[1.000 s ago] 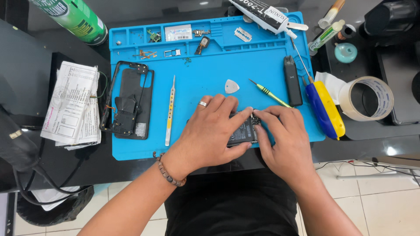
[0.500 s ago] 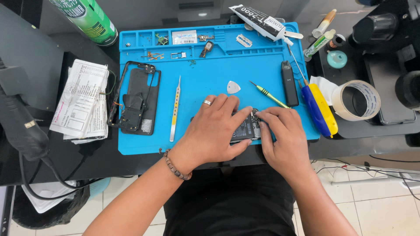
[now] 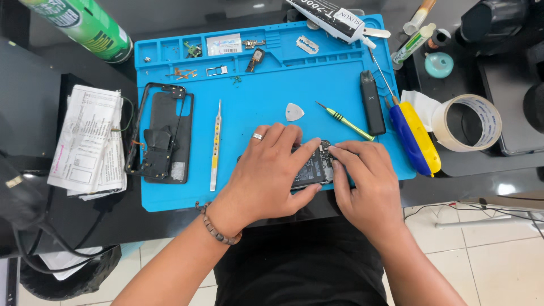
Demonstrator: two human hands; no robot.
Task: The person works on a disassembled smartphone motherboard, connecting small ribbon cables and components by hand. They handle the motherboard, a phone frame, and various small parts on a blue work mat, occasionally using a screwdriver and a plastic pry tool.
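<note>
An opened dark phone body (image 3: 310, 170) lies near the front edge of a blue work mat (image 3: 255, 102). My left hand (image 3: 266, 175) lies flat over the phone and holds it down; it wears a ring and a bead bracelet. My right hand (image 3: 365, 181) is beside it, its fingertips pressed on the phone's upper right corner. Most of the phone is hidden under my hands. A black phone back cover (image 3: 161, 136) lies on the mat's left edge, and metal tweezers (image 3: 215, 144) lie to its right.
On the mat are a white pick (image 3: 293, 111), a green screwdriver (image 3: 344, 121), a black stick-shaped tool (image 3: 372, 102), small parts in the top trays and a glue tube (image 3: 334, 17). A blue-and-yellow tool (image 3: 415, 137), a tape roll (image 3: 467, 122), papers (image 3: 88, 139) and a green can (image 3: 79, 22) surround it.
The camera view has shifted so the mat sits slightly differently in frame. Both hands stay on the phone with only small finger movement.
</note>
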